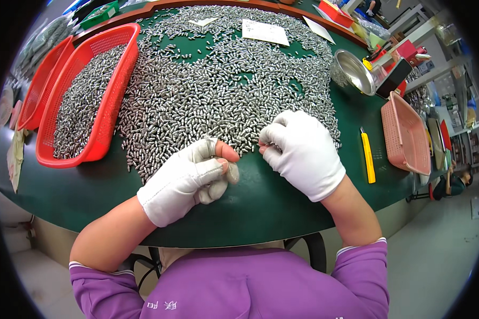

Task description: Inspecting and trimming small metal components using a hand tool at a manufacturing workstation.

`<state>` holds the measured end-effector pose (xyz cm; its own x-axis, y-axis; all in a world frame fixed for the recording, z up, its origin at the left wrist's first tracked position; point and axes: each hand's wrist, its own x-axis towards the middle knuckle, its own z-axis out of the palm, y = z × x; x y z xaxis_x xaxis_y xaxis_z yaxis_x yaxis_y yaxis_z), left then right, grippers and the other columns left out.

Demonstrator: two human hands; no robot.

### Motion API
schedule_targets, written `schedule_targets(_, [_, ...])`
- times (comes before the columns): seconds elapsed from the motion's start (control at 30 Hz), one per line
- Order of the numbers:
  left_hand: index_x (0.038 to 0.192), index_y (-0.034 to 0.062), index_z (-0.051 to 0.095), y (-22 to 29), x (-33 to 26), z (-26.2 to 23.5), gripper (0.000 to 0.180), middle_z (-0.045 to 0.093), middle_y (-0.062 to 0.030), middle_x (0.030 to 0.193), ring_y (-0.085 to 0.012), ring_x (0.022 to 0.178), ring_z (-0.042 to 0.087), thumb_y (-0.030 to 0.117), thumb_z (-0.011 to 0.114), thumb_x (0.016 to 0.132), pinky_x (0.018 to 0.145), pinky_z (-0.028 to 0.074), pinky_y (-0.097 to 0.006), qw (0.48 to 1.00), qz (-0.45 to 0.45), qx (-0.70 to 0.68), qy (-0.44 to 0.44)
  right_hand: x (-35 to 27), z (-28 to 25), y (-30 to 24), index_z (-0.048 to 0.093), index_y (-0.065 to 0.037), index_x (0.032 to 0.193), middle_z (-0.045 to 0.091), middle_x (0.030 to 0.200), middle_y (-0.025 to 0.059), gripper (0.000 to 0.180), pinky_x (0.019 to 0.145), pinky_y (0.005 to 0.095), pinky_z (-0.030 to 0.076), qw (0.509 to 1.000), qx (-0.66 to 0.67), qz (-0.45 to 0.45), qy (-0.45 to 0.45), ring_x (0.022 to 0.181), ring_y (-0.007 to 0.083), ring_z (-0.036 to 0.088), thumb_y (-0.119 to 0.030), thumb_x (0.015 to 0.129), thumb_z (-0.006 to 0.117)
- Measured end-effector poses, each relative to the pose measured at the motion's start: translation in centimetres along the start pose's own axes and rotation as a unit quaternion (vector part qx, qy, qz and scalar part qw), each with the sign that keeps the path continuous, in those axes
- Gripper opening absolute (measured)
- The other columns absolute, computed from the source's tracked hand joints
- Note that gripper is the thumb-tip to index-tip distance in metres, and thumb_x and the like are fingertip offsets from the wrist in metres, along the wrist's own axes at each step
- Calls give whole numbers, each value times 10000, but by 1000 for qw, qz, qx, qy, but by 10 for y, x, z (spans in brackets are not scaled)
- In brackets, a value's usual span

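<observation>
A wide heap of small shiny metal parts (207, 98), short and rounded like pins, covers the green table. At its near edge, my left hand (189, 178) wears a white glove that leaves the index fingertip and thumb tip bare. Its fingers are curled in, and what they may hold is hidden. To its right, my right hand (302, 151), also in a white glove with bare fingertips showing, bends over the edge of the heap. Its fingers are drawn together beside the nearest parts; anything between them is too small to make out.
A red plastic basket (123, 87) full of similar parts stands at the left, beside another red basket (43, 87). On the right are a steel bowl (351, 72), a yellow utility knife (368, 158) and a pink basket (391, 133). Paper slips (265, 32) lie on the heap.
</observation>
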<state>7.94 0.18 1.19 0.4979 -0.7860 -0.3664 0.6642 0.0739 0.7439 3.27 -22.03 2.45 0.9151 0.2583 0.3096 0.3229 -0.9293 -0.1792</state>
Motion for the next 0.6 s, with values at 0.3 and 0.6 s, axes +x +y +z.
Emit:
schedule_targets(0.3, [1082,71,530,0,0,0,217,586,-42,870,-54,573,388,203,597,922,505,295,-180,1000,9,11,2,0,6,-5,646,-104,828,569,789,70,137,695,390,497,999,4,-8,-50,791,267,596,-218,758,677])
schedule_targets(0.6, [1059,75,508,2,-1,2,179,588,-16,846,-43,585,462,201,568,946,496,356,-170,999,-12,34,11,1,2,-13,656,-89,840,604,824,76,128,689,372,491,976,216,-24,32,782,266,595,-106,732,723])
